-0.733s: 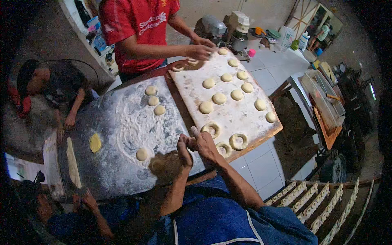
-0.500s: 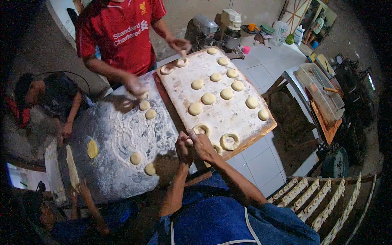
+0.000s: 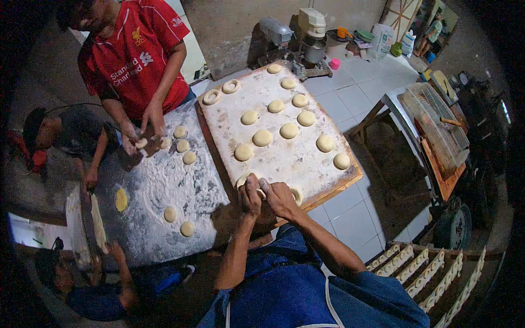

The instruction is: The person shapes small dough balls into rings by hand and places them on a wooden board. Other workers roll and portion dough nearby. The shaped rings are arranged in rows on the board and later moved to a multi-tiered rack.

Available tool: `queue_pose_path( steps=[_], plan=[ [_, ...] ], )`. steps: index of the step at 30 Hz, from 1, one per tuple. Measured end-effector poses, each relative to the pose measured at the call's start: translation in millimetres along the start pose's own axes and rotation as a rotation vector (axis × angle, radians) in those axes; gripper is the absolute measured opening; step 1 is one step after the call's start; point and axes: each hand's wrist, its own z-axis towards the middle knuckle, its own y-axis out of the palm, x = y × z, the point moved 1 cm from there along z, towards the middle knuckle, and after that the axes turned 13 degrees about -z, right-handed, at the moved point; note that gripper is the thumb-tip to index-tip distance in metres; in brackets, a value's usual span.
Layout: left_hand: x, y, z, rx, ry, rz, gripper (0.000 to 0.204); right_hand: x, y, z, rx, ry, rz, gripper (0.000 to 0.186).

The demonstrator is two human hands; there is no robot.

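Observation:
My left hand [image 3: 249, 198] and my right hand [image 3: 278, 199] meet over the near edge of the floured wooden board [image 3: 290, 175]. Their fingers are curled around a pale piece of dough [image 3: 261, 192], mostly hidden by them. A dough ring [image 3: 240, 179] shows behind my left fingers, another [image 3: 296, 195] just past my right. Flattened dough rounds [image 3: 289, 130] dot the board, and two rings [image 3: 231, 86] lie at its far left corner. Left of it, more rounds [image 3: 187, 228] lie on the floured metal tabletop [image 3: 180, 197], with a yellow dough piece [image 3: 121, 199] and a long dough strip [image 3: 98, 224].
A person in red [image 3: 136, 65] handles dough across the table. Two other people [image 3: 76, 128] [image 3: 93, 295] work on the left. Stand mixers [image 3: 311, 38] stand behind; a side table with a plastic bin [image 3: 432, 123] is at right, and racks of dough rings [image 3: 424, 279] at lower right.
The person in red has moved both hands from the board's far side down to the metal tabletop. My hands have shifted slightly onto the board's near edge. The view has shifted a little.

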Motion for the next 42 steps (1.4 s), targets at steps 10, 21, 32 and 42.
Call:
queue_pose_path(
  steps=[10, 21, 32, 42],
  plan=[
    [17.6, 35.3, 14.5, -0.084, 0.162, 0.506, 0.046, 2.3, -38.1, 7.8, -0.051, -0.071, -0.124, 0.073],
    [9.5, 40.7, 50.7, 0.18, 0.019, 0.265, 0.044, 20.3, -67.3, 35.0, -0.043, -0.027, 0.197, 0.023],
    [43.1, 24.9, 74.6, -0.269, -0.028, 0.798, 0.03, 98.6, -132.7, -6.7, 0.531, 0.068, -0.857, 0.047],
    [43.8, 4.0, 69.0, -0.247, 0.157, 0.71, 0.034, 159.7, -168.1, 6.2, 0.264, 0.263, -0.785, 0.027]
  ],
)
